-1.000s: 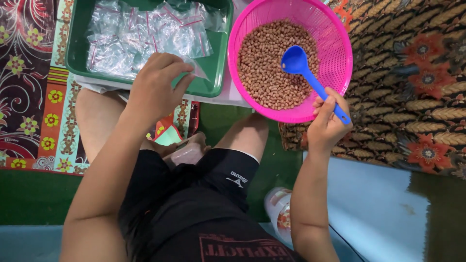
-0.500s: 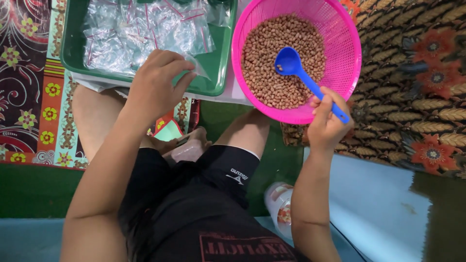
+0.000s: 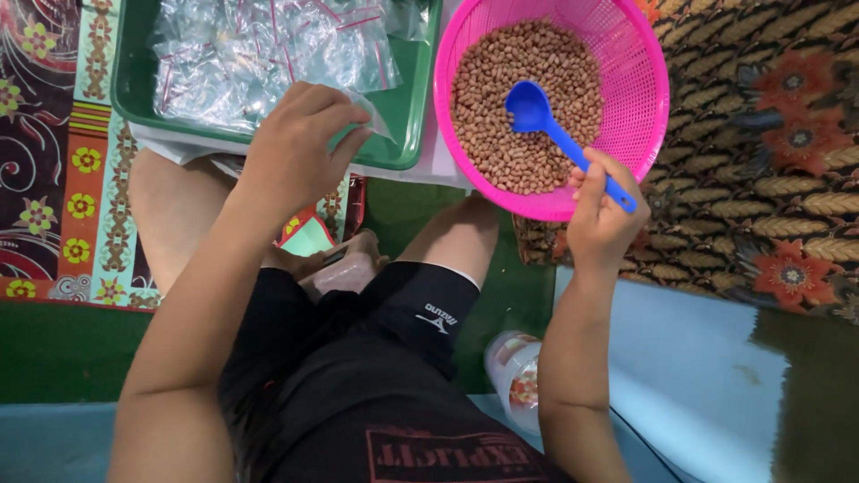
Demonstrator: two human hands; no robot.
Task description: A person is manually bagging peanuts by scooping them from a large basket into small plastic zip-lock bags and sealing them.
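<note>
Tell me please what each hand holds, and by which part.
The right hand holds the blue scoop by the end of its handle. The left hand pinches a clear plastic bag at its edge, over the green tray.

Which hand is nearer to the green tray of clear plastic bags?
Left. The left hand reaches over the green tray, pinching a clear bag. The right hand holds a blue scoop at the pink basket.

Pink basket (image 3: 640, 98): perforated plastic, glossy. Blue scoop (image 3: 546, 125): smooth plastic. Green tray (image 3: 407, 134): smooth plastic. Small bags (image 3: 259, 54): clear, crinkled, shiny film. Peanuts (image 3: 501, 80): matt skins. Patterned mat (image 3: 54, 161): cloth.
</note>
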